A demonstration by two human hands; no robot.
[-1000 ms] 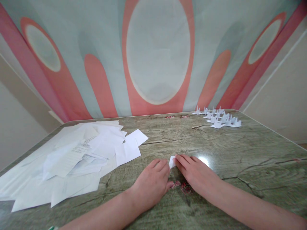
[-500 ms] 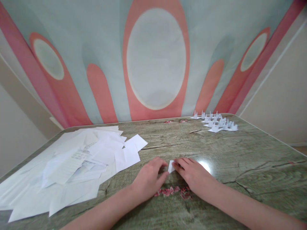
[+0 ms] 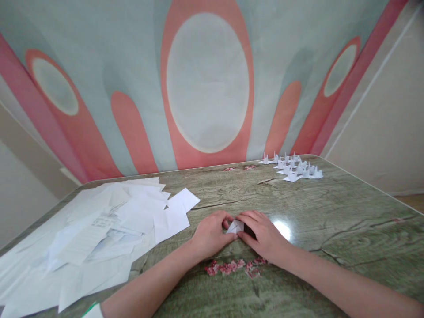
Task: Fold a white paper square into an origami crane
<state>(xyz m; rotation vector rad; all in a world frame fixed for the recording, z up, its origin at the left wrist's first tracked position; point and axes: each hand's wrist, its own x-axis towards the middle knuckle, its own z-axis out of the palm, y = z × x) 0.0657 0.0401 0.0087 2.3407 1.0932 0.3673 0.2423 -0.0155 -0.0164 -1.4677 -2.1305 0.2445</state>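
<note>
Between my two hands, just above the pink flower print on the table, is a small folded piece of white paper (image 3: 236,226) with crease lines on it. My left hand (image 3: 213,234) grips its left side, thumb at the near edge and fingers curled behind. From the right, my right hand (image 3: 260,233) holds the other side, with its thumb near the lower corner and its fingers over the top edge. The fingertips partly cover the paper's edges.
A large spread of white paper sheets (image 3: 82,269) covers the table's left side, with square sheets (image 3: 172,221) at its right edge. Several folded paper cranes (image 3: 293,168) stand at the far right. The wood-patterned table (image 3: 331,212) meets a painted backdrop (image 3: 212,159).
My left hand has closed in on the paper from apart. My right fingers have spread around it, showing more of its folded face. The view has shifted slightly.
</note>
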